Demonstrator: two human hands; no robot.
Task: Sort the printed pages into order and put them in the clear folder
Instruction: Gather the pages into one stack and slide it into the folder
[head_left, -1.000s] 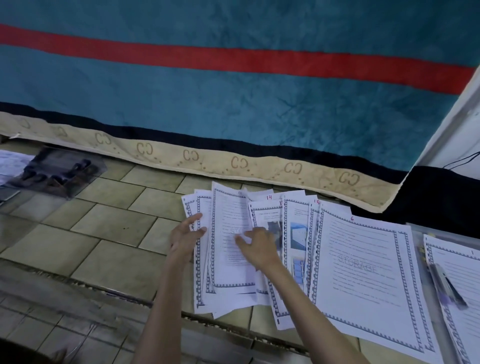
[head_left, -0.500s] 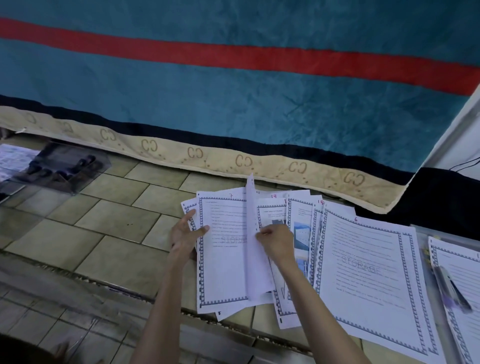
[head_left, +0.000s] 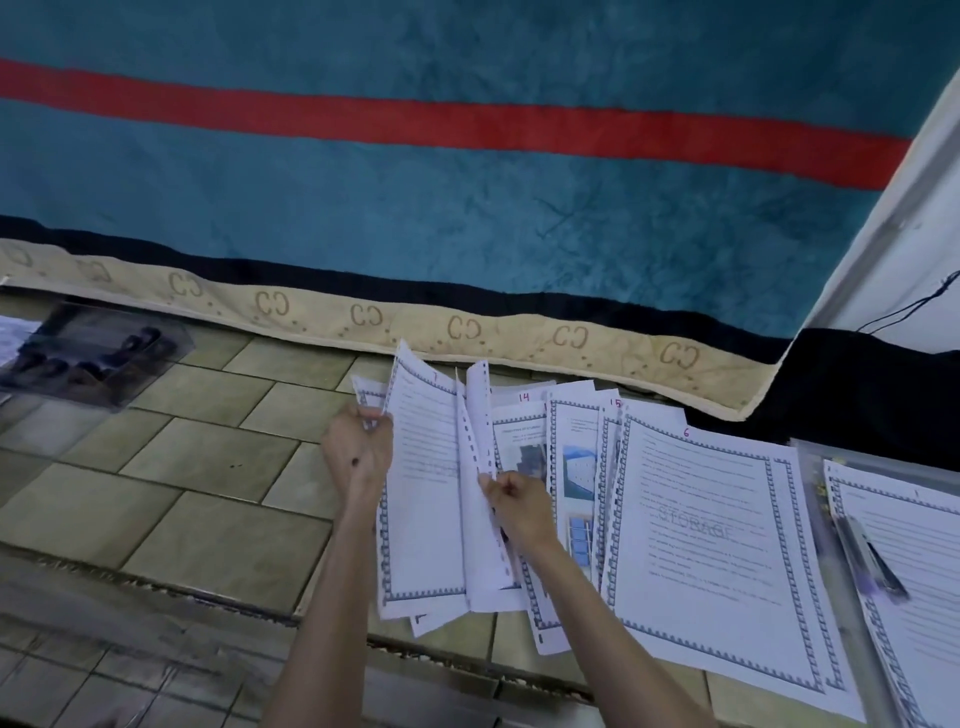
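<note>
Printed pages with blue patterned borders and red handwritten numbers lie fanned out on the tiled floor. My left hand (head_left: 358, 452) grips the left edge of page 7 (head_left: 423, 483), lifted off the pile. My right hand (head_left: 517, 501) pinches a sheet (head_left: 480, 467) turned up on edge beside it. To the right lie page 14 (head_left: 522, 431), page 15 (head_left: 576, 467) and page 6 (head_left: 706, 551). At the far right, page 1 (head_left: 914, 566) rests on the clear folder (head_left: 810, 467), with a pen (head_left: 872, 561) lying on top.
A teal blanket (head_left: 467, 208) with a red stripe and a beige patterned hem hangs just behind the pages. A clear plastic pack with dark items (head_left: 88, 353) lies on the tiles at far left. A floor groove (head_left: 156, 587) runs along the near side.
My left hand has moved from pressing the pile to gripping and lifting page 7. My right hand has turned a sheet up on edge and raised it.
</note>
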